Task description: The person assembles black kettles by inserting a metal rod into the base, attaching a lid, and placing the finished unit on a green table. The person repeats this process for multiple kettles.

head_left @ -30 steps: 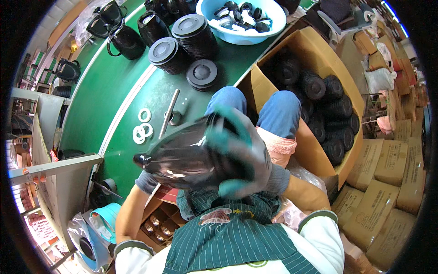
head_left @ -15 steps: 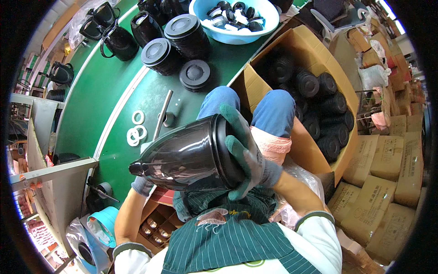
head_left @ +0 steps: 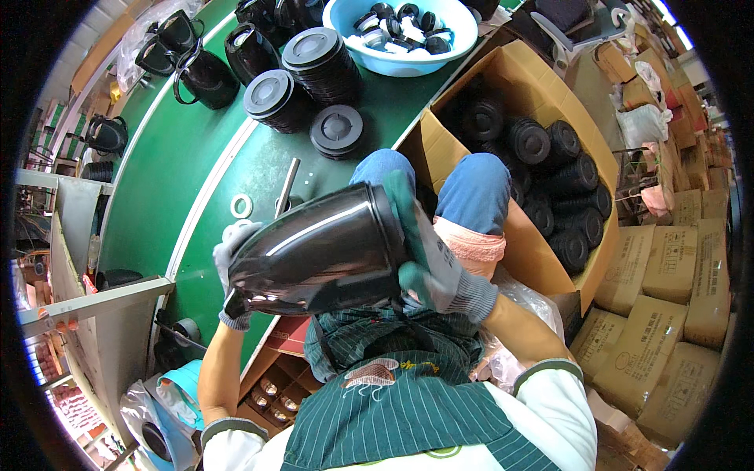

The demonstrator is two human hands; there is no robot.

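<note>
A glossy black jug body (head_left: 318,255) lies on its side above my lap, its narrow end to the left and its wide, rimmed end to the right. My left hand (head_left: 229,255), in a grey glove, is wrapped round the narrow end; some of its fingers are hidden behind the jug. Against the wide end presses my right hand (head_left: 433,263), in a grey and green glove, fingers curved over the rim. Just beyond the jug, a metal rod (head_left: 287,184) stands on the green table (head_left: 157,228). White rings (head_left: 241,206) lie beside it, partly covered by my left hand.
Stacks of black round discs (head_left: 267,93) and black jugs (head_left: 206,74) stand farther back. A light blue basin (head_left: 400,64) holds black and white parts. To my right, an open carton (head_left: 542,263) contains black ribbed pieces. Sealed cartons (head_left: 644,345) are piled beyond it.
The jug has rolled and tilted slightly, and its spout tip has turned downward. My left hand has come into view round the narrow end. My right hand has shifted its hold at the rim.
</note>
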